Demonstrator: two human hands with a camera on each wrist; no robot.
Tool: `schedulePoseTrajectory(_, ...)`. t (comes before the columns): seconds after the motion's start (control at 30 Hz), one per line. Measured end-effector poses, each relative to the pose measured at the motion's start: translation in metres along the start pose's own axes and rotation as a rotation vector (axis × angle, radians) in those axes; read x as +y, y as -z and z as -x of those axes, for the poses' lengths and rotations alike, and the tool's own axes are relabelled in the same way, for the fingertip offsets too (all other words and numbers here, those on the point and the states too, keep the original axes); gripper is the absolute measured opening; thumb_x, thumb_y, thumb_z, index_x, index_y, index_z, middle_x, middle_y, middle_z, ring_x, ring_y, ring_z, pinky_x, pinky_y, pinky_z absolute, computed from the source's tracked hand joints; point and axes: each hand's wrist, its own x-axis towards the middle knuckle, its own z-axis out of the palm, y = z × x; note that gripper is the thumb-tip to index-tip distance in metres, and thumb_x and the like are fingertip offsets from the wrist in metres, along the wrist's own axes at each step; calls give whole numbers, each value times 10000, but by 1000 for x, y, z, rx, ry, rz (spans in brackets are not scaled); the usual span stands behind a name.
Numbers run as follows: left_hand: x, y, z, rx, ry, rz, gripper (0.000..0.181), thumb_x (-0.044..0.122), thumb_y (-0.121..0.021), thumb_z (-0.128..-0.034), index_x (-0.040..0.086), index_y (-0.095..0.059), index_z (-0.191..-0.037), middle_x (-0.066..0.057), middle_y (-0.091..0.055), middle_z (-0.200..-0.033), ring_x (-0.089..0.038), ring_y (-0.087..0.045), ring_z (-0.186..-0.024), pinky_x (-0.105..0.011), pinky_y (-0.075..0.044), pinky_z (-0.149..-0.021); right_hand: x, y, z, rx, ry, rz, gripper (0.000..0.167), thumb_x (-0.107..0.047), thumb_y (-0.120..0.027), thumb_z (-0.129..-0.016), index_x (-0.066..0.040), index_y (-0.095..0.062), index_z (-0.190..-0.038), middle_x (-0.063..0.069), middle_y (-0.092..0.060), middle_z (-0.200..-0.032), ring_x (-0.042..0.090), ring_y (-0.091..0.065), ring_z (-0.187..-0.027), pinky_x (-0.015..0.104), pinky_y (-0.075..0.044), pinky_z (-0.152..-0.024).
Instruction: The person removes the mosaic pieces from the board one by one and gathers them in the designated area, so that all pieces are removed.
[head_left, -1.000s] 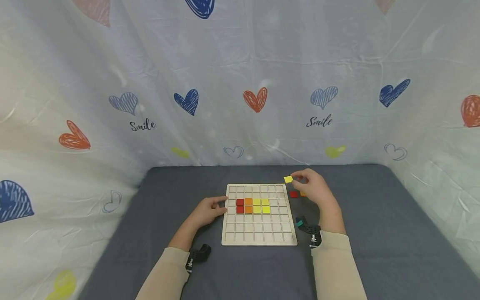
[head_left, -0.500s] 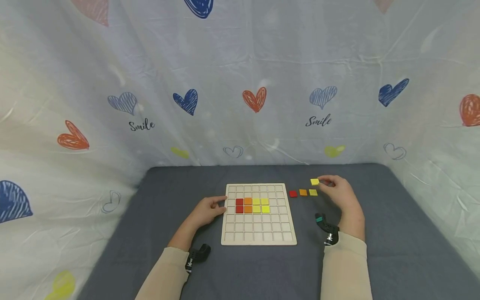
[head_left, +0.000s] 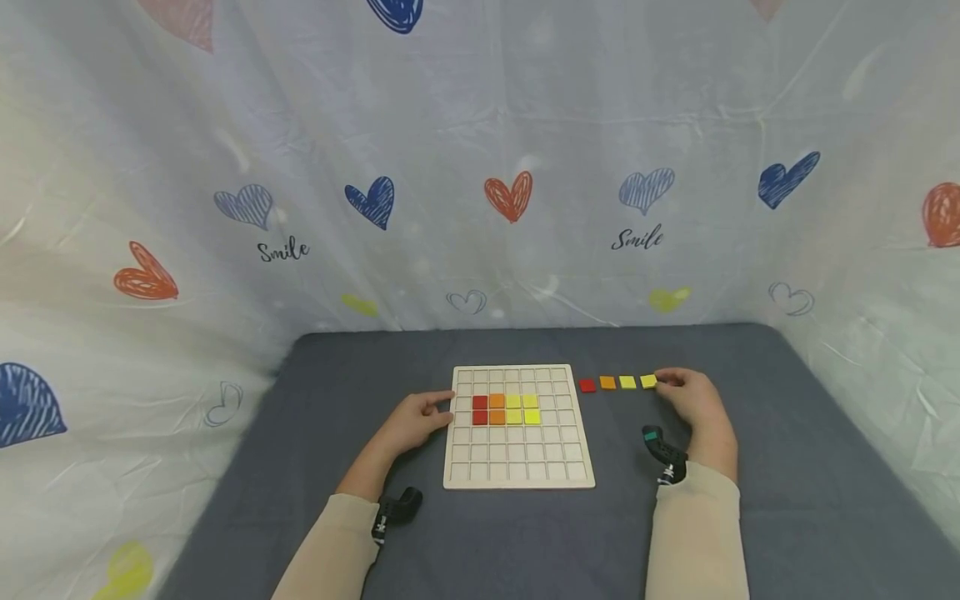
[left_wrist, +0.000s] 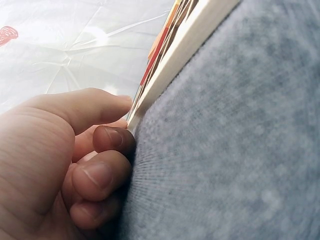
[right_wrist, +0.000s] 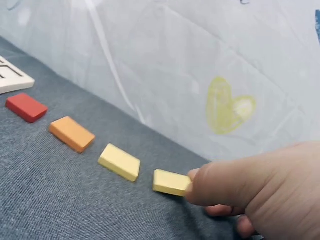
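In the head view a pale wooden grid board (head_left: 516, 455) lies on the dark cloth. Two rows of square tiles, red (head_left: 480, 410), orange (head_left: 497, 409) and yellow (head_left: 522, 408), sit in its cells. My left hand (head_left: 415, 422) touches the board's left edge with thumb and index finger held apart; its other fingers curl beneath in the left wrist view. To the right of the board, my right hand (head_left: 693, 397) pinches a yellow tile (right_wrist: 170, 183) at its right end, low over the cloth. Whether that tile touches the cloth is unclear.
Left of the held tile, a loose yellow tile (right_wrist: 120, 162), an orange tile (right_wrist: 71, 134) and a red tile (right_wrist: 27, 107) lie in a row. Dark cloth (head_left: 517, 550) covers the table. A white curtain (head_left: 420, 275) with printed hearts hangs behind it.
My right hand has carried the yellow tile rightward from the board's upper right corner, then down to the right end of the loose row. The left hand stays at the board.
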Motion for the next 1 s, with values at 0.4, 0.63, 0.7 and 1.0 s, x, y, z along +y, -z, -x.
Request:
schedulePoseTrajectory(0.4,1,-1,-2,11,-3,15,486,192,-734,-973,112,-621,-1439,6,-515,-574,-99,-354,-420,-281,-313,-436,3,9,-10,-57,23,13,472,-242,-555,-1059,32,-537,-1443,320,-506,-1356,459,-508,-1185,615,-411,-982)
schedulePoseTrajectory(0.63,-2,1,-2,-2,-16,12,482,175,-726,-977,92,-615,-1439,7,-513,-575,-95,-332,-418,-276,-308,-434,-2,20,-12,-174,88,65,595,-327,-545,-1070,77,-437,-1494,376,-430,-1438,534,-461,-1276,648,-402,-1000)
schedulePoseTrajectory(0.7,-2,2,-1,-17,-18,16,481,174,-724,-978,92,-614,-1439,7,-514,-576,-97,-325,-419,-279,-310,-438,-6,18,-11,-141,129,106,571,-301,-553,-1062,81,-456,-1476,362,-504,-1345,496,-542,-1155,611,-460,-909)
schedulePoseTrajectory(1.0,-2,2,-1,-22,-22,24,467,180,-721,-983,82,-621,-1429,9,-526,-588,-94,-327,-423,-286,-316,-439,-66,-12,-2,73,449,182,350,-131,-562,-996,-5,-678,-1301,134,-599,-1039,216,-457,-672,392,-390,-619)
